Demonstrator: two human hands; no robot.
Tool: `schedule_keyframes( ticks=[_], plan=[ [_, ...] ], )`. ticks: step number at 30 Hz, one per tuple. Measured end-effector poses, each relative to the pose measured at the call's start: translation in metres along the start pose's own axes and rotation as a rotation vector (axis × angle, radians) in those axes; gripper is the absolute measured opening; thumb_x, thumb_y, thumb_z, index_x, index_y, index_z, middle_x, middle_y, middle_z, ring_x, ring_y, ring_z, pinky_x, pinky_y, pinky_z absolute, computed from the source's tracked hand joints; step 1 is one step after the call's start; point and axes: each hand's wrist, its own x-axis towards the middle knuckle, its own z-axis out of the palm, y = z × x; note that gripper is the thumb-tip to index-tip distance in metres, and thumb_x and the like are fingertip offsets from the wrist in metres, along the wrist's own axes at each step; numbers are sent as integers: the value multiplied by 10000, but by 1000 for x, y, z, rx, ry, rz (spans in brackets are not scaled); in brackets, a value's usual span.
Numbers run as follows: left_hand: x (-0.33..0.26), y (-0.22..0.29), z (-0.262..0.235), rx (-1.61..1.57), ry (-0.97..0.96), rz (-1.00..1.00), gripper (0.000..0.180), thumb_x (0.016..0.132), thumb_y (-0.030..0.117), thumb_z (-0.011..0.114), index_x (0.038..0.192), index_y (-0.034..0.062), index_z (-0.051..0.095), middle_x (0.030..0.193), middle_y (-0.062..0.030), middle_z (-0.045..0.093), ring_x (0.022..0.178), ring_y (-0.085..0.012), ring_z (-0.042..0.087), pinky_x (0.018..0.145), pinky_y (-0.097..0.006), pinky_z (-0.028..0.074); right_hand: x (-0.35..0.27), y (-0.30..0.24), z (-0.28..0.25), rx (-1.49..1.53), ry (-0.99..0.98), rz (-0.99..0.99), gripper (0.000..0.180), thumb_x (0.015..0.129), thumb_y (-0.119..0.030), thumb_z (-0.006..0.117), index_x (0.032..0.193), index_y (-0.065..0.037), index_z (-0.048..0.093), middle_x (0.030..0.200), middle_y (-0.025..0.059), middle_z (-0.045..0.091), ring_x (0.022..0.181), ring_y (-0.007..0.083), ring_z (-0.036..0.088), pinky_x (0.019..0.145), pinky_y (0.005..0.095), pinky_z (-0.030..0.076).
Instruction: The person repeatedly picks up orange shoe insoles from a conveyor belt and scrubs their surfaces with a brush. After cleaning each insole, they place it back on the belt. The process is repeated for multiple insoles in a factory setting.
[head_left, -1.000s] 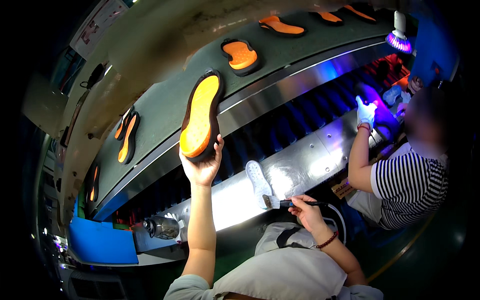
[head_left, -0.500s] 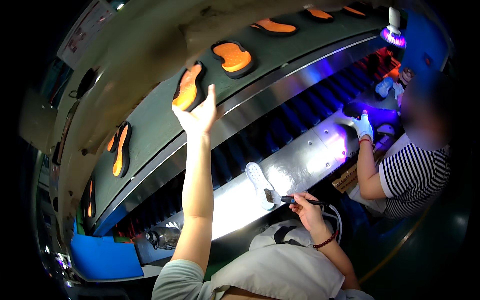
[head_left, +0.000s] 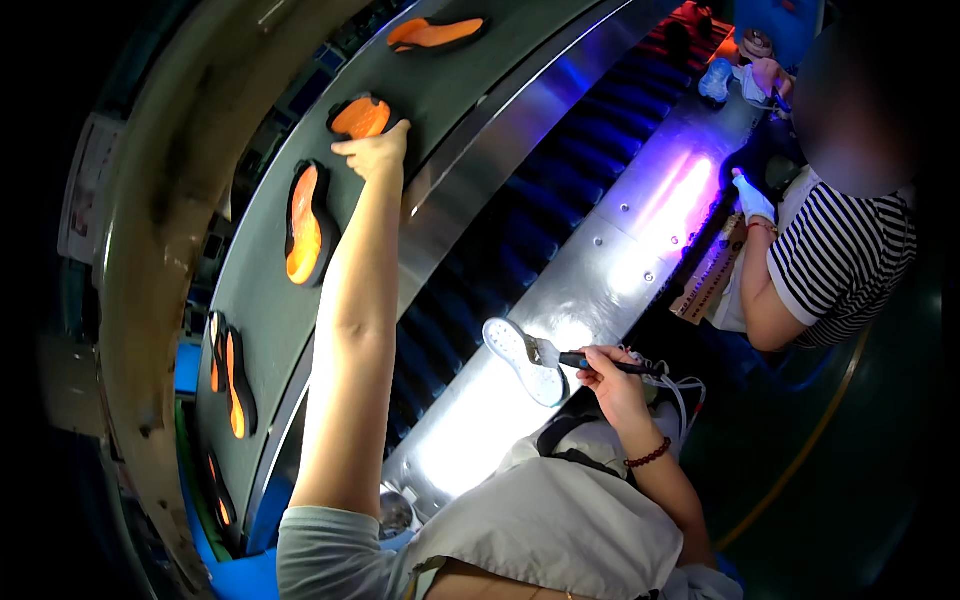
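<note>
My left arm reaches up to a dark conveyor belt [head_left: 262, 270]. My left hand [head_left: 376, 152] is closed on the near end of an orange and black shoe sole [head_left: 362, 117], its thumb and fingers at either side. A second orange and black sole [head_left: 304, 228] lies just left of that hand. My right hand [head_left: 615, 385] grips a brush [head_left: 600, 362] by its black handle. The brush's bristles touch the middle of a pale, translucent sole [head_left: 510, 345], which lies on the shiny metal ledge [head_left: 570, 290] before me.
More orange soles [head_left: 435, 36] lie along the belt. A metal rail [head_left: 490, 135] edges it, with dark slats [head_left: 520, 225] below. At right sits a co-worker in a striped shirt [head_left: 850, 260], with a white-gloved hand [head_left: 755, 203]. White cords [head_left: 685, 395] hang beside my right hand.
My left hand has let go of one orange sole and now holds the neighbouring one farther along the belt. The brush has shifted from the pale sole's near end toward its middle. The view has turned.
</note>
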Motion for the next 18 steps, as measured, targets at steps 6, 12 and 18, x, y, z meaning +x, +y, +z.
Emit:
schedule_keyframes(
  ticks=[6, 12, 18],
  plan=[
    [72, 3, 14, -46, -29, -137, 1254, 537, 362, 807, 1345, 3, -82, 1308, -212, 325, 1189, -327, 370, 1000, -352, 325, 13, 15, 4, 14, 133, -70, 113, 827, -90, 566, 869, 14, 579, 816, 80, 608, 654, 118, 554, 621, 215, 444],
    [145, 3, -7, -138, -38, -231, 1121, 559, 369, 799, 1382, 116, 81, 1323, -108, 366, 1223, -286, 333, 1008, -380, 305, 9, 26, 9, 65, 272, -110, 102, 820, -106, 580, 868, -16, 585, 802, 61, 610, 643, 106, 547, 596, 198, 419],
    [175, 7, -28, -223, -224, -56, 1108, 595, 366, 773, 1378, 84, 42, 1347, -168, 282, 1250, -301, 279, 1019, -385, 260, 0, 30, 7, 106, 325, -147, 93, 833, -96, 555, 882, -20, 575, 803, 68, 598, 629, 124, 534, 597, 224, 421]
  ],
)
